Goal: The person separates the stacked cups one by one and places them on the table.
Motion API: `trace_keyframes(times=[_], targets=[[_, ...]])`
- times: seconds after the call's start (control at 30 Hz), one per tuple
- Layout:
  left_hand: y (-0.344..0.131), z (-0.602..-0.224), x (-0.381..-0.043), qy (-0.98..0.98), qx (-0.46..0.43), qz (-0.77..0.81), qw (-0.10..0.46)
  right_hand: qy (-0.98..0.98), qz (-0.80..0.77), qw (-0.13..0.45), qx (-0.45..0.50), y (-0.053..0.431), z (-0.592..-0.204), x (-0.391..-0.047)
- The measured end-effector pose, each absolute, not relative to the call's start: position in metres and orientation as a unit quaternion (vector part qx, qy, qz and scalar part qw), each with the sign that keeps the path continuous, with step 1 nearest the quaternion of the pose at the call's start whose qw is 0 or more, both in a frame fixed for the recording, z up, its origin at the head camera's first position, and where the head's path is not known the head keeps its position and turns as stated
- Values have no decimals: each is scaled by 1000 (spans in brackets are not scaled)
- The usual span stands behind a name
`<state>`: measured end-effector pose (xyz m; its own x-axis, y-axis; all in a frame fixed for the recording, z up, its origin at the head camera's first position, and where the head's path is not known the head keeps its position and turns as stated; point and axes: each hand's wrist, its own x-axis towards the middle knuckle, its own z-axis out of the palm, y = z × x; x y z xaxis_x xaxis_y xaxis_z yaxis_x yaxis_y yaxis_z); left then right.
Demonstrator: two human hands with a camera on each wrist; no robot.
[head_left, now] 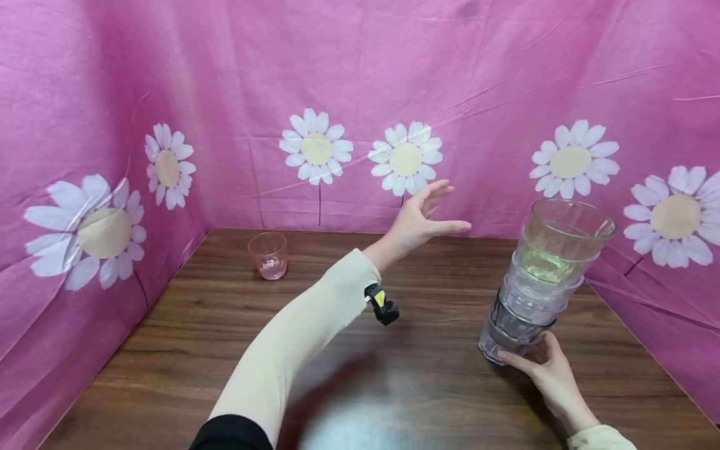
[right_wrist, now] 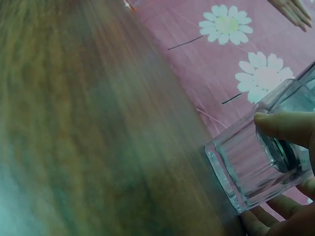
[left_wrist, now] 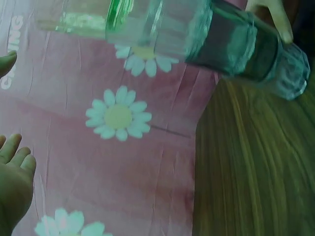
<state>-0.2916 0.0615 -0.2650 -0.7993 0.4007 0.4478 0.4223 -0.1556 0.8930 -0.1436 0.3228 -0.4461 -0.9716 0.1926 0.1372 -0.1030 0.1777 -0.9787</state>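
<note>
A tall stack of several nested glasses (head_left: 531, 294) stands at the right of the table in the head view. The top one is a wide clear glass (head_left: 570, 234) with a green tint below it; a dark grey glass (head_left: 517, 322) sits lower down. My right hand (head_left: 551, 378) grips the lowest glass (right_wrist: 246, 167), thumb on the near side and fingers around the far side. Whether its base touches the table cannot be told. Left of the stack, my left hand (head_left: 413, 222) is raised in the air, fingers and thumb spread, holding nothing.
A small pink glass (head_left: 269, 256) stands upright near the table's back left. The brown wooden table (head_left: 185, 350) meets a pink cloth (head_left: 236, 81) with white flowers at the back and sides. A black wrist camera (head_left: 382, 305) hangs from the left sleeve.
</note>
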Motion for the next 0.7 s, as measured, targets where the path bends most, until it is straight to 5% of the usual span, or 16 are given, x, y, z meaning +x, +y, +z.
trace_keyframes(times=[0.7], targets=[[130,-222,-246,-645,-388,-657,-41,-748,654,113,-8,325,-447,-144]])
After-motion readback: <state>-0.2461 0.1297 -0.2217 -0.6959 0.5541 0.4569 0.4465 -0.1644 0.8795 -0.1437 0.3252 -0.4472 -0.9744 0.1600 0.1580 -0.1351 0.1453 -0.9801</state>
